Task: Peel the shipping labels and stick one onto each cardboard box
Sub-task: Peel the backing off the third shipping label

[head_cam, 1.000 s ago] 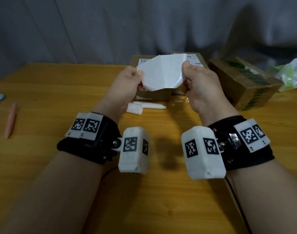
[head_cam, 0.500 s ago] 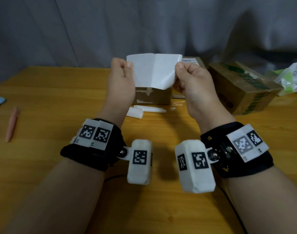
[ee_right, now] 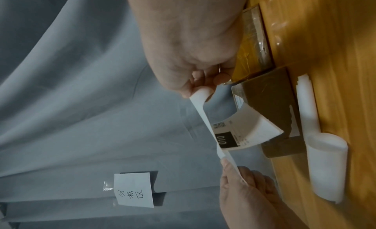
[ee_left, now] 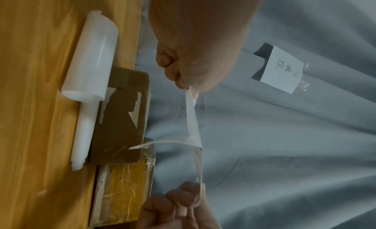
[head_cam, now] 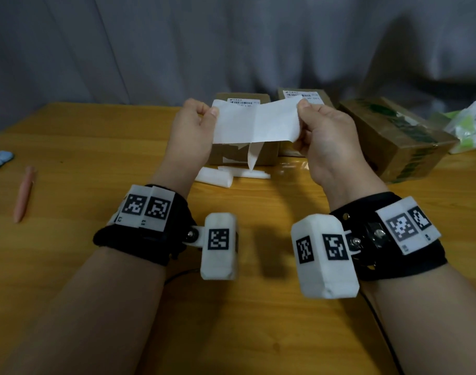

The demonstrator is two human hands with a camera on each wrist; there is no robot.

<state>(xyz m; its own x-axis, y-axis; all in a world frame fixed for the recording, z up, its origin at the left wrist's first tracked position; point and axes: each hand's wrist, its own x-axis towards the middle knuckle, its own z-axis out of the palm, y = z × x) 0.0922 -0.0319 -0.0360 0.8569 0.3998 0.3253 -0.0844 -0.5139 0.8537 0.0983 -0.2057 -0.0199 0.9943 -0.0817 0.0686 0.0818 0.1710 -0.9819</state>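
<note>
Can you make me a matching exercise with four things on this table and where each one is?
Things:
1. label
2. pen
3. paper rolls
4. box with green print

Places:
A. far right of the table
B. held between both hands
C. far left, lying alone
D. lying in front of the middle boxes

Pairs: 1-B, 2-C, 3-D, 4-A
</note>
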